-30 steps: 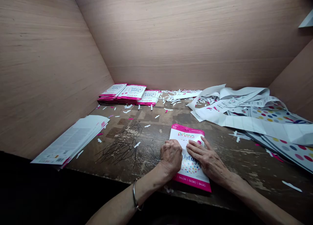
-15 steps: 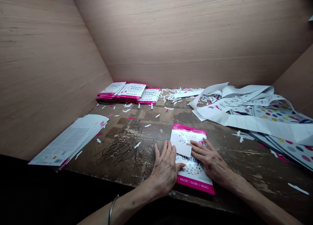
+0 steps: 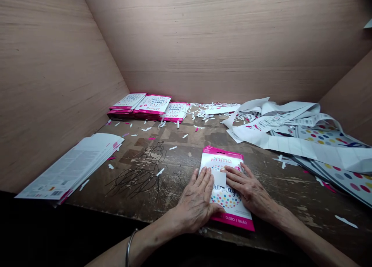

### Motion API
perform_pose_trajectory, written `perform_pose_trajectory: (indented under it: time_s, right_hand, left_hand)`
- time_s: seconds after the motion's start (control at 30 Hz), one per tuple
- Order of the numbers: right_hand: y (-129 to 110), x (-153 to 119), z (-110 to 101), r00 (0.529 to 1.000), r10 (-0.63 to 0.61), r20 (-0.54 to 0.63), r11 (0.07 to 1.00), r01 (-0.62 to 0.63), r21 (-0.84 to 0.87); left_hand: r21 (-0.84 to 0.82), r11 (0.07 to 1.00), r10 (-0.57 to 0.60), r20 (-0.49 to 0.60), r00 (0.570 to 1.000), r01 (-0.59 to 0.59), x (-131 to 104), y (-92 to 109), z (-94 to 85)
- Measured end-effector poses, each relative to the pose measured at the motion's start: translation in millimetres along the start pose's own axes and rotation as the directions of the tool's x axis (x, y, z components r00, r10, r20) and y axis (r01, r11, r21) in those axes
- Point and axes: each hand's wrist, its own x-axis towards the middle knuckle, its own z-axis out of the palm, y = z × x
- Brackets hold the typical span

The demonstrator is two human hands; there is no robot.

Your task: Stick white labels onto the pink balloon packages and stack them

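A pink and white balloon packet [image 3: 229, 205], printed "prima" and dotted in several colours, lies near the table's front edge, seemingly atop others. Across its lettering is a small blank white label [image 3: 219, 179]. My left hand [image 3: 197, 203] rests flat on the packet's left side, fingertips at the label's left edge and thumb on the lower part. Laid along the right side, my right hand [image 3: 247, 187] has its fingers stretched out, tips touching the label's right edge. Whether the label is stuck down, I cannot tell. Neither hand grips anything.
Stacked balloon packets [image 3: 152, 104] stand at the back left. Face-down packets [image 3: 72, 166] fan along the left edge. Long white label strips [image 3: 279, 141] trail over dotted sheets [image 3: 357, 181] at the right. Paper scraps [image 3: 203, 114] litter the back; wooden panels [image 3: 203, 46] enclose the table.
My left hand has slid right over the packet, now reaching the label's left edge and covering more lettering below. My right hand stays about where it was. The view has shifted slightly.
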Motion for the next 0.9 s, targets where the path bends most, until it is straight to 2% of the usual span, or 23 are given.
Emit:
perform_pose_trajectory:
  time_s: [0.17,0.37,0.73,0.9]
  right_hand:
    - [9,-8,-7,0.993,-0.013,-0.117,1.0,0.01,-0.028]
    - [5,-20,-17,0.998,-0.009,0.067,0.999,0.006,0.046]
    - [6,-19,-16,0.995,-0.015,0.099,0.993,0.003,0.12]
    - [7,-20,-15,0.993,-0.026,0.119,0.994,0.014,0.107]
  left_hand:
    - [-0.023,1.0,-0.017,0.013,1.0,0.017,1,1,-0.8]
    - [-0.079,0.996,-0.03,0.036,0.999,0.033,2,1,-3.0]
    - [-0.101,0.987,-0.115,0.097,0.989,0.125,6,11,-6.7]
    - [-0.122,0.983,-0.125,0.093,0.988,0.136,4,12,-6.0]
